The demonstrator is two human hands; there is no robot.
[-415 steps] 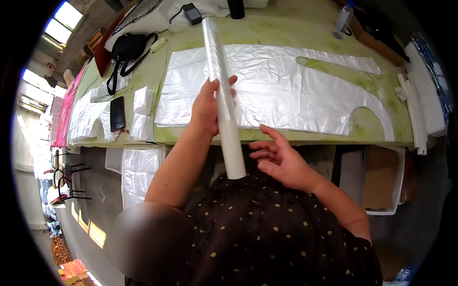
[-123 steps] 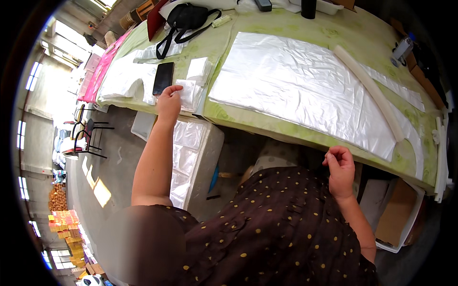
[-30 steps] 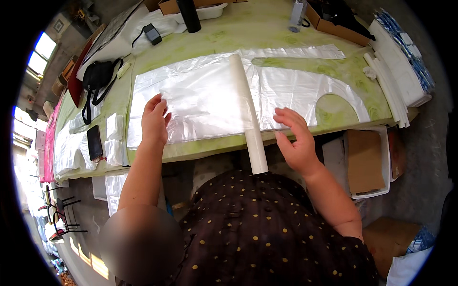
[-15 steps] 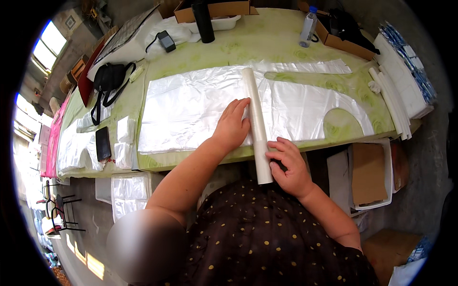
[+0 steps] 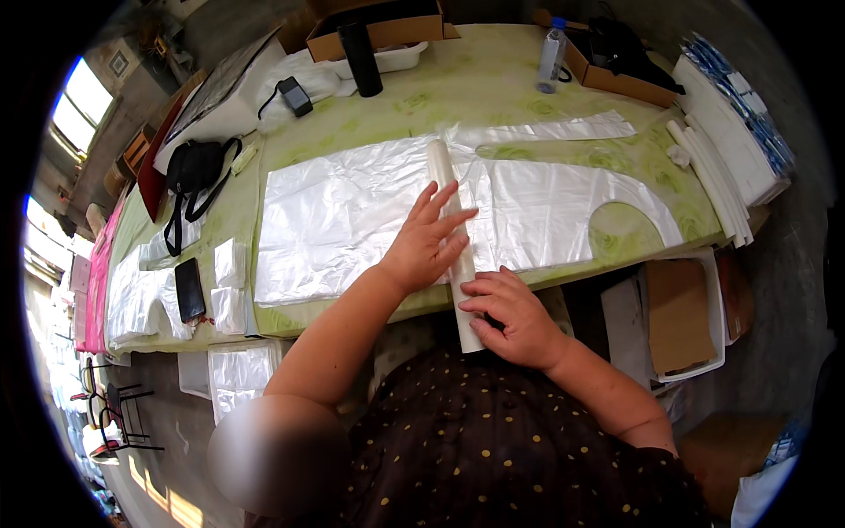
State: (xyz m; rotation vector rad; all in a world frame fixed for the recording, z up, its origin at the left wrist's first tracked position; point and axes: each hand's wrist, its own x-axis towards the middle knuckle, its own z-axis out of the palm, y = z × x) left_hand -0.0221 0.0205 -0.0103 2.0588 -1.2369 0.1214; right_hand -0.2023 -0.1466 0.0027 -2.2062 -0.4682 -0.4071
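Note:
A long pale tube lies across a flat sheet of thin white plastic shaped like an apron, with long straps and a rounded cut-out at its right. The tube's near end juts past the table edge toward my body. My left hand rests on the tube's middle, fingers spread over it and nothing grasped. Nearer to me, my right hand lays its loosely bent, parted fingers against the tube's right side and top. Part of the tube is hidden under both hands.
A green patterned cloth covers the table. At left are a black bag, a black phone-like wallet and folded plastic packets. A black cylinder, a water bottle and open boxes stand behind; white rolls lie right.
The tube has shifted slightly left over the plastic sheet. My left hand's fingers have spread and now reach across the tube; my right hand has moved left along with it.

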